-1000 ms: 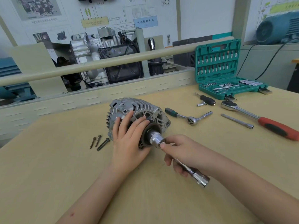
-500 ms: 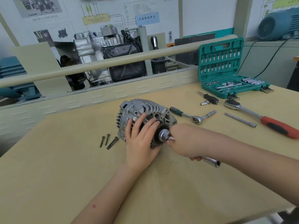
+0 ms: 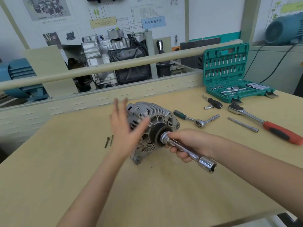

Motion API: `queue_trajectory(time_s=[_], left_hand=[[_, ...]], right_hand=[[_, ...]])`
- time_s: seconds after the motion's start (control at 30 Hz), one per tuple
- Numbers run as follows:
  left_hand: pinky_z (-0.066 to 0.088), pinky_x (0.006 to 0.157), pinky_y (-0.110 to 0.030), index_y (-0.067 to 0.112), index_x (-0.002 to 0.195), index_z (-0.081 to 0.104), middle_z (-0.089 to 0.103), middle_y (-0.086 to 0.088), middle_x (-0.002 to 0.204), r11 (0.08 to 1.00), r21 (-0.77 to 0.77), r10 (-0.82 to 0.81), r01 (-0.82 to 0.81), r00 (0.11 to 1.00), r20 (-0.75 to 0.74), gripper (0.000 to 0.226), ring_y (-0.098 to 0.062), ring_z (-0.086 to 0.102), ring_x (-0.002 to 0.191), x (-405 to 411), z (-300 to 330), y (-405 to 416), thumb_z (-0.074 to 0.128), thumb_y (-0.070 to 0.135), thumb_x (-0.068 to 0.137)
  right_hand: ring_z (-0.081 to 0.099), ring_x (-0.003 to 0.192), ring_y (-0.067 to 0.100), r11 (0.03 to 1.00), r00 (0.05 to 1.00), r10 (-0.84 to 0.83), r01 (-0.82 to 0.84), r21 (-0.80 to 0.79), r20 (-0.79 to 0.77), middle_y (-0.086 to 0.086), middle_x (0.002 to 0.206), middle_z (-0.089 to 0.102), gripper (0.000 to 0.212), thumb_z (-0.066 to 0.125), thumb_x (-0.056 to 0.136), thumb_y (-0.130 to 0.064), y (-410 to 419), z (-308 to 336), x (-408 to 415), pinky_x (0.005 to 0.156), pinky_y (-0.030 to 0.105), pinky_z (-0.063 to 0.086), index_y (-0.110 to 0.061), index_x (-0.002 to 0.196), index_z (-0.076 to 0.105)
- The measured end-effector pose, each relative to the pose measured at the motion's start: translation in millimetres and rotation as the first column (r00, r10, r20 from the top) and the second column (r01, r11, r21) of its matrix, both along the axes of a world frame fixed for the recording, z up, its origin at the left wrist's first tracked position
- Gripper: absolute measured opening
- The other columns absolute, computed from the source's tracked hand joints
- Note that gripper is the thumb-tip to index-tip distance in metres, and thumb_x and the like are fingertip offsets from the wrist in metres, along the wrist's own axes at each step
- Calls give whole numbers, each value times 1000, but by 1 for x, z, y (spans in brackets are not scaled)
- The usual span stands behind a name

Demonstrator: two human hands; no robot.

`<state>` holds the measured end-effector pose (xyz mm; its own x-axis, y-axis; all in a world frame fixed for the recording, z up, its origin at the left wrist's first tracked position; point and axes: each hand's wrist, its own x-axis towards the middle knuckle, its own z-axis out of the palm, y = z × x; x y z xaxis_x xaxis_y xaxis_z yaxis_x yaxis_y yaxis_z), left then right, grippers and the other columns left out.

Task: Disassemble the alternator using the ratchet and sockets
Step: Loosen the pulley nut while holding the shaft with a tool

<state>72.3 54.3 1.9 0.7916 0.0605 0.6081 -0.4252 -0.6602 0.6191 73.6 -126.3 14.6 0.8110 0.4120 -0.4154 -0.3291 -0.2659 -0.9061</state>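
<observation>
Left hand (image 3: 124, 128) open, lifted; right hand (image 3: 188, 143) gripping.

I saw a dull, rough-cast grey aluminium alternator (image 3: 152, 126) with a matt black pulley (image 3: 157, 134) on a smooth, pale matt wood-grain bench top (image 3: 147, 194). The long tubular socket wrench (image 3: 188, 152) was mirror-bright chromed steel. Far right, the green case (image 3: 229, 71) looked like hard plastic; a chrome ratchet (image 3: 265, 124) had a red rubbery grip.
</observation>
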Motion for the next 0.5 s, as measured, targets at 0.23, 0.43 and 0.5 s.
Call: queue_trajectory(time_s=[0.23, 0.43, 0.5], left_hand=[[38, 101, -40, 30, 120, 58, 61, 0, 125, 966, -252, -123, -52, 766, -631, 74, -21, 53, 119, 63, 21, 38, 32, 81, 73], [53, 68, -30, 32, 87, 68, 74, 3, 83, 958, -285, -170, -34, 732, -660, 55, -15, 71, 74, 85, 21, 47, 36, 75, 77], [54, 63, -30, 29, 92, 67, 74, 1, 85, 948, -318, -231, -2, 683, -693, 58, -17, 71, 77, 89, 23, 51, 35, 75, 78]], right_hand=[[37, 28, 7, 999, 999, 31, -32, 22, 26, -3, 41, 49, 34, 41, 98, -33, 1, -3, 1, 30, 13, 29, -5, 80, 46], [40, 29, 8, 998, 994, 55, -52, -37, 89, -3, 42, 50, 35, 43, 96, -35, -1, -5, 3, 32, 13, 31, -6, 77, 47], [41, 29, 8, 996, 992, 63, -57, -62, 108, -2, 43, 50, 36, 45, 95, -37, -1, -5, 3, 32, 13, 32, -7, 75, 47]])
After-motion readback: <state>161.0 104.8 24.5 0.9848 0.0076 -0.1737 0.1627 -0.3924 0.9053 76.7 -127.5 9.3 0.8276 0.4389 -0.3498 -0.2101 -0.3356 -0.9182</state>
